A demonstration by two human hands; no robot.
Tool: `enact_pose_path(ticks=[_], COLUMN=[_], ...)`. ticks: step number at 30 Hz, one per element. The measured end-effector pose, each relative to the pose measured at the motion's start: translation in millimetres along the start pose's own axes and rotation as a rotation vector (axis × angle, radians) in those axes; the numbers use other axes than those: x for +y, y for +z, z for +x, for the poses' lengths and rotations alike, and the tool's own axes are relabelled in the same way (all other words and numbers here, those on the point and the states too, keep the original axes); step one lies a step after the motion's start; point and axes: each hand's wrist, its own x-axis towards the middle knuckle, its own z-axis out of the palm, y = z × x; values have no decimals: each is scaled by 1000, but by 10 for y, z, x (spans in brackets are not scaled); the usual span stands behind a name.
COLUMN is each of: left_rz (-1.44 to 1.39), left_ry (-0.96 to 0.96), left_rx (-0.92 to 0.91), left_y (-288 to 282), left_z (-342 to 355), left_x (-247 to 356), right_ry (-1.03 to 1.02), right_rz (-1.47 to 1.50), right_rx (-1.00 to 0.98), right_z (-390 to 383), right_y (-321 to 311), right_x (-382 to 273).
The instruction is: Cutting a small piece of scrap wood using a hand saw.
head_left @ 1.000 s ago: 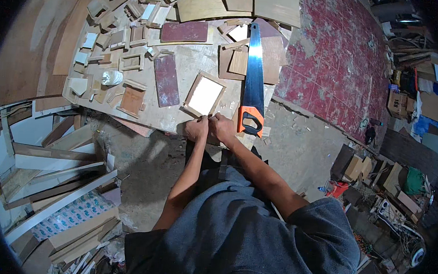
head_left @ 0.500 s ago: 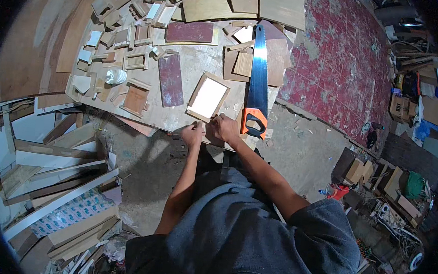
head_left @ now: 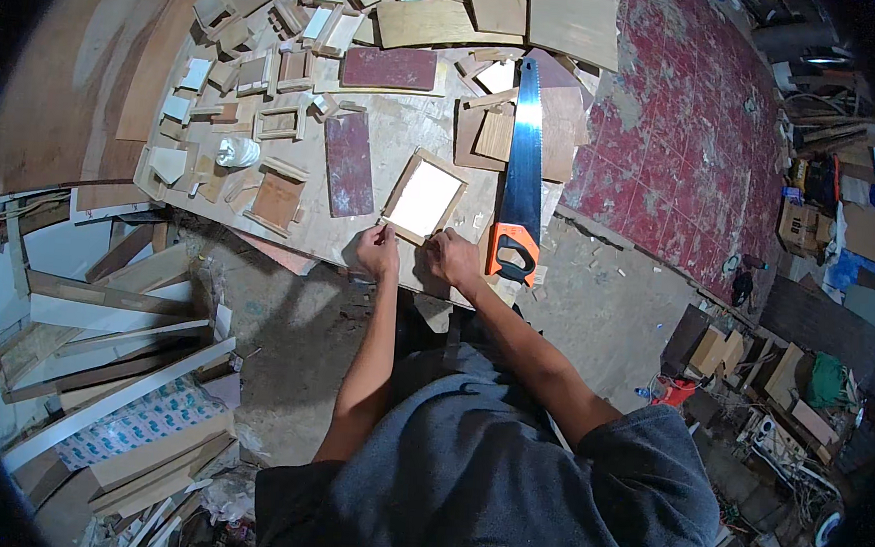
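A small wooden frame with a bright white panel lies tilted near the table's front edge. My left hand is at its lower left corner, thumb and fingers pinched together; what they hold, if anything, is too small to make out. Beside the lower right corner, my right hand has its fingers curled and closed, their tips hidden from above. A handsaw with an orange and black handle lies to the right of the frame. Left of the frame is a dark red board.
Small wooden box frames and offcuts crowd the table's far left. A white roll stands among them. Another dark red board lies farther back. Plywood pieces sit under the saw. Scrap boards are piled on the floor at left.
My left hand has moved away from my right hand, leftward and forward to the frame's lower left corner. My right hand stays by the near edge. The whole view has shifted slightly.
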Motion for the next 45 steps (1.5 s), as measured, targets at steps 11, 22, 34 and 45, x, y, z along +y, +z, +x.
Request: enact_pose_path(ticks=[11,22,34,45], left_rz=[-126,-144,-115,-168], left_ry=[8,-43,25,46], left_rx=[56,39,8,-19], left_y=[50,72,58,58], left_z=[27,-56,-18,43], left_x=[-136,74,82,-19], right_ry=[0,43,89,386], right_rz=[-20,-35,-32,208], right_rx=[-4,-20,-44,72], right_z=[25,-3,-14,-197], right_y=[-43,-29,7,-7], right_x=[-30,24,40,3])
